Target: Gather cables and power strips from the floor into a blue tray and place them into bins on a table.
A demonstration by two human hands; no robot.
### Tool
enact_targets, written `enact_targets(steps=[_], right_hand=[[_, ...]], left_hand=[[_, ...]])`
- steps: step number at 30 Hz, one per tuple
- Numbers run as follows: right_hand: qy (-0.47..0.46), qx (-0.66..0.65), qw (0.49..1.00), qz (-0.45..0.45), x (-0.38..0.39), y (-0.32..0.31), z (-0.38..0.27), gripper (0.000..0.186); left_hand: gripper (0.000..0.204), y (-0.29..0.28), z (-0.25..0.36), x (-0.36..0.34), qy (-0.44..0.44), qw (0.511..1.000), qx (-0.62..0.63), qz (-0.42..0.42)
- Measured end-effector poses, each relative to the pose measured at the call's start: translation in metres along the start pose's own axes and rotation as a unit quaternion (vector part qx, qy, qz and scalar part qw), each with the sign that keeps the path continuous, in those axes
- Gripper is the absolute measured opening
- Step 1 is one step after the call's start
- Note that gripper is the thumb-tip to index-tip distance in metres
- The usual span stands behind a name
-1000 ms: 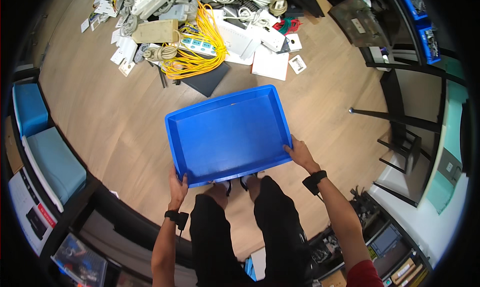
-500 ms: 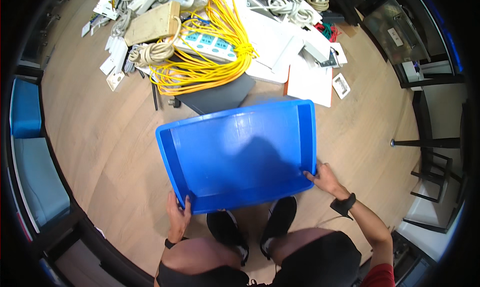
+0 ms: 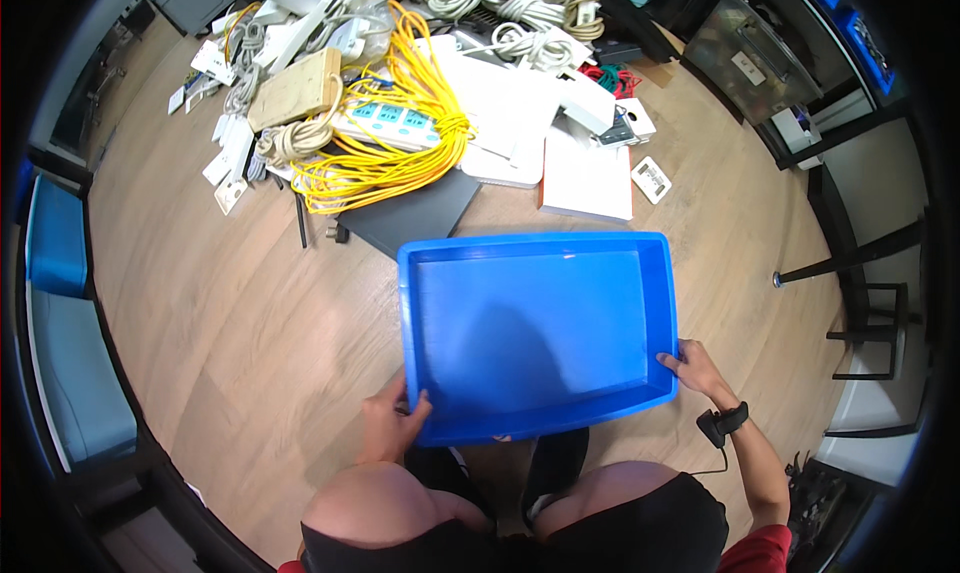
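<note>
A shallow blue plastic bin (image 3: 540, 238) with nothing in it spans the middle of the view, held level above my shoes. My left hand (image 3: 393, 420) grips its near left corner, thumb over the rim and fingers under the outside. At the near part of the right wall, my right hand (image 3: 694, 367) clasps the rim with the thumb inside. Beyond the bin lies a heap of cables and electrical parts. In it are a bundle of yellow cable (image 3: 425, 143), a dark grey flat panel (image 3: 415, 213) and a white box with orange edges (image 3: 587, 180).
A beige power strip (image 3: 297, 88), a white strip with teal sockets (image 3: 385, 125) and coiled grey cables (image 3: 535, 48) lie in the heap. Blue padded seats (image 3: 80, 363) line the left. A clear storage box (image 3: 755, 58) and a black chair frame (image 3: 868, 330) stand at right.
Both hands have carried the blue bin to the right and turned it straighter. My view has shifted, so the heap sits slightly further left.
</note>
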State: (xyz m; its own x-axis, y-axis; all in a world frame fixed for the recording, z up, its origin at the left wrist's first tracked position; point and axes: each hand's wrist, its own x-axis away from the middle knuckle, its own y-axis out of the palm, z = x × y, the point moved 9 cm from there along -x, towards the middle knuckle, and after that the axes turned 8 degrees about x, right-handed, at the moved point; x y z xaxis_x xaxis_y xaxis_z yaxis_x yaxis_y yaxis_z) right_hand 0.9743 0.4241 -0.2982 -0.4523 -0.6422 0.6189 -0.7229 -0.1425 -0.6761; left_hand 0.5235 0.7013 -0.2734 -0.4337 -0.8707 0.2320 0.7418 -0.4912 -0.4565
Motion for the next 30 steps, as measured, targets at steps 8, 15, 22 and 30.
enact_targets(steps=[8, 15, 22, 30], right_hand=[[0.033, -0.046, 0.997, 0.046, 0.004, 0.000, 0.074, 0.034], [0.057, -0.038, 0.993, 0.093, -0.023, -0.006, 0.068, 0.048], [0.030, 0.014, 0.990, 0.141, -0.036, -0.079, -0.006, 0.086], [-0.140, -0.096, 0.978, 0.117, -0.101, -0.104, -0.176, 0.092]], left_hand=[[0.043, 0.073, -0.006, -0.033, 0.028, 0.996, 0.054, -0.062], [0.039, 0.071, -0.010, -0.047, 0.002, 0.990, 0.126, -0.056], [0.043, 0.003, 0.036, -0.098, 0.055, 0.998, -0.017, 0.001], [0.064, -0.008, 0.160, -0.186, 0.302, 0.900, -0.280, 0.144]])
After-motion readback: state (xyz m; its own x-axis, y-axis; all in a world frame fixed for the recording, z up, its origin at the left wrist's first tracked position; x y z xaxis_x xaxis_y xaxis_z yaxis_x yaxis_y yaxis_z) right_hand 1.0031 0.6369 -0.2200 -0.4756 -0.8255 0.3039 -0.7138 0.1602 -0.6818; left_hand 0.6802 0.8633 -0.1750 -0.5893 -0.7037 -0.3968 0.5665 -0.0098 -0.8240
